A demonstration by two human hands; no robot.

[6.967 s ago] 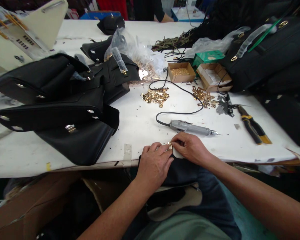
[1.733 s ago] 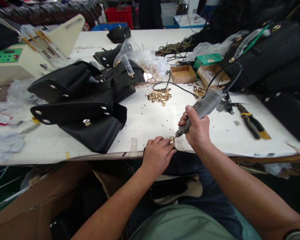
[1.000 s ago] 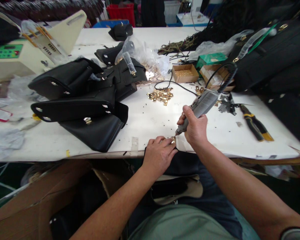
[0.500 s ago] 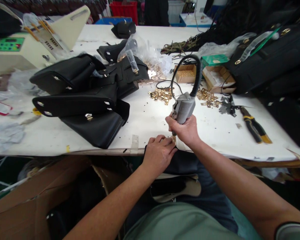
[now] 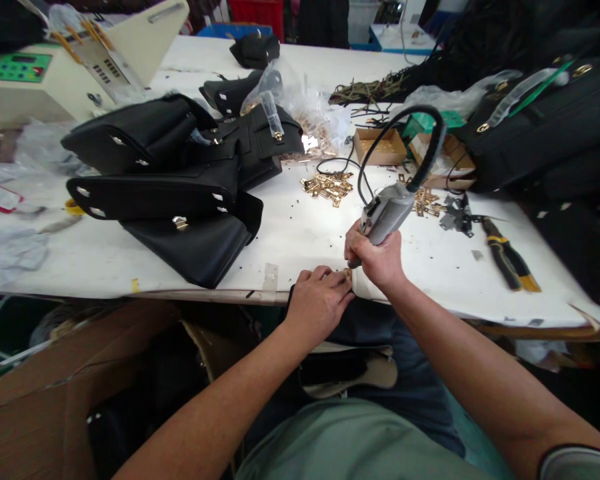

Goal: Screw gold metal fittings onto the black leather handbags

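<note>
My right hand (image 5: 375,257) is wrapped round a grey electric screwdriver (image 5: 391,210) with a thick black cable looping from its top. The tool leans to the right, its lower end close to a small gold metal fitting (image 5: 349,272). Beside that end, the fingers of my left hand (image 5: 317,300) press together on the fitting and the edge of a black bag (image 5: 363,323) at the table's front edge. Part of this bag hangs down over my lap, its pale lining (image 5: 380,373) showing. What lies under my left fingers is hidden.
Black bags (image 5: 180,247) are heaped on the left of the table (image 5: 300,247). Gold plates (image 5: 330,187) lie beyond the tool, near a cardboard box (image 5: 380,148) of small parts. Yellow-black pliers (image 5: 510,257) rest at right. A large carton (image 5: 35,393) stands below left.
The screwdriver's top has tipped to the right, and my right hand has turned with it. My left hand stays on the bag and fitting. The whole view has shifted slightly.
</note>
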